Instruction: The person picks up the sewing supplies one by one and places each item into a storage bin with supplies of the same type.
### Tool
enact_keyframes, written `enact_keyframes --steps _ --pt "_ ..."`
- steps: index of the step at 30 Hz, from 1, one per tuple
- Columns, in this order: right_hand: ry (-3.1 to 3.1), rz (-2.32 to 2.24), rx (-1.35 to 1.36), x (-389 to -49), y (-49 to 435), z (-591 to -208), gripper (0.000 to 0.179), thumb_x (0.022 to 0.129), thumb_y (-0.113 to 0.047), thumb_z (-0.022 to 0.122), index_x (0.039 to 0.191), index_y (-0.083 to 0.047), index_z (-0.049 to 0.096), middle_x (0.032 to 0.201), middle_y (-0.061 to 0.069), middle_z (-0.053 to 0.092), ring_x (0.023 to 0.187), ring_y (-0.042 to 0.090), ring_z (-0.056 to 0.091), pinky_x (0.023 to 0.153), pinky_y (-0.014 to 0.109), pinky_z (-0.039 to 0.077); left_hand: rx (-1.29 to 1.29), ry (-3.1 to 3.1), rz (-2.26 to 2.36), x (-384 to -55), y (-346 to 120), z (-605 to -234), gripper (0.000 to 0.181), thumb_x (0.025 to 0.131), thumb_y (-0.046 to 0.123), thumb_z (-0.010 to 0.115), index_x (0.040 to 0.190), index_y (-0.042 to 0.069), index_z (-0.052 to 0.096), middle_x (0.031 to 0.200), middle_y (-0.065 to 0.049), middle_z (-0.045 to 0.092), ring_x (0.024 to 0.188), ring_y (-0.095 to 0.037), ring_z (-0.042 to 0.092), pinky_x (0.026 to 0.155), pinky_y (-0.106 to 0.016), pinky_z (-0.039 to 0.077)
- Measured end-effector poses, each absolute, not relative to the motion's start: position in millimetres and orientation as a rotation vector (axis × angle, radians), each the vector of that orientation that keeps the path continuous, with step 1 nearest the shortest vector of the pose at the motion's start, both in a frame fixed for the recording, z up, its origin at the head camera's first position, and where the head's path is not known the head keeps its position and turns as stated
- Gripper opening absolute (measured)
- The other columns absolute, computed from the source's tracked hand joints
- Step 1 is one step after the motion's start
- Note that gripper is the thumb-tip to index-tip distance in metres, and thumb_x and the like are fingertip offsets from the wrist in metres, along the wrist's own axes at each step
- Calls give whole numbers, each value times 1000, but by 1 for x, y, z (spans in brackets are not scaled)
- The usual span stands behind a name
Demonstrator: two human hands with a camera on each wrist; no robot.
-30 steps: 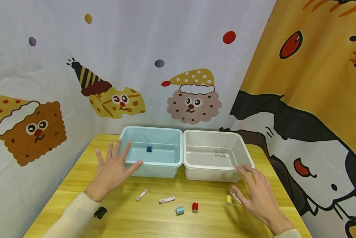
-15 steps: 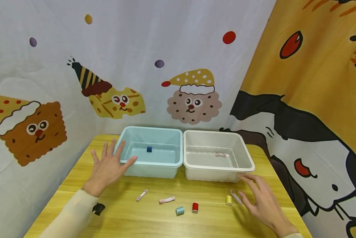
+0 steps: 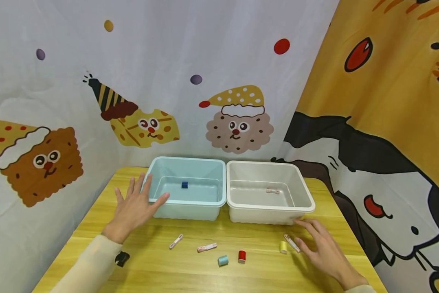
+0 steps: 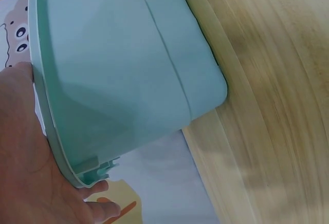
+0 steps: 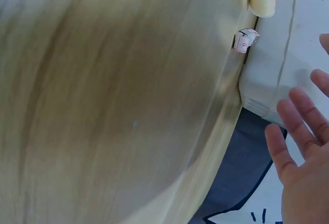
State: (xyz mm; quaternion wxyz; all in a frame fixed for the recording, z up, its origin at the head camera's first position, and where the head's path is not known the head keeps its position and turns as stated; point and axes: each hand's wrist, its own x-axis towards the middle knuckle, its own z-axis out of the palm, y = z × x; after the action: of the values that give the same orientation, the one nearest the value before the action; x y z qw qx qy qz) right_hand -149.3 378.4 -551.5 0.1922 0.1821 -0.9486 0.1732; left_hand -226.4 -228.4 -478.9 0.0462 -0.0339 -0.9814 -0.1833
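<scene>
Blue tub [image 3: 190,211] beside it, the left grip [image 3: 132,211] spreads its fingers wide.

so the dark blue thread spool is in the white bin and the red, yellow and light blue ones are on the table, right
One slip: the head view shows the dark blue thread spool inside the light blue bin. The red spool, yellow spool and light blue spool are on the wooden table, as you say.

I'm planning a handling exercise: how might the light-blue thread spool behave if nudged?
The light-blue thread spool might roll, since its side looks round. It's probably light, being far smaller than the light-blue bin.
</scene>
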Motion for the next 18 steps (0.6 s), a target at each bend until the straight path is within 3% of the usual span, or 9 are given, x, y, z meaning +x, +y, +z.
enact_keyframes --steps 2,8,18 --pt "-2699 516 496 -149 379 -552 59 101 -21 94 156 -24 73 144 -4 72 129 24 71 102 56 63 -101 -2998 -570 -226 -228 -479 113 112 86 45 187 5 20 194 -31 12 178 -65 9 128 -100 -3" --pt "-2780 664 456 -150 382 -555 54 104 -20 91 154 -21 73 141 4 75 115 27 77 93 46 68 -100 -2998 -578 -226 -228 -478 114 112 86 44 186 3 19 194 -31 12 178 -64 9 128 -100 -1" --pt "-2883 773 387 -155 383 -563 55 98 -23 97 150 -18 77 131 2 78 104 13 76 87 34 60 -91 -3007 -601 -228 -228 -480 115 112 86 44 187 3 17 194 -32 9 179 -63 7 129 -99 -4"
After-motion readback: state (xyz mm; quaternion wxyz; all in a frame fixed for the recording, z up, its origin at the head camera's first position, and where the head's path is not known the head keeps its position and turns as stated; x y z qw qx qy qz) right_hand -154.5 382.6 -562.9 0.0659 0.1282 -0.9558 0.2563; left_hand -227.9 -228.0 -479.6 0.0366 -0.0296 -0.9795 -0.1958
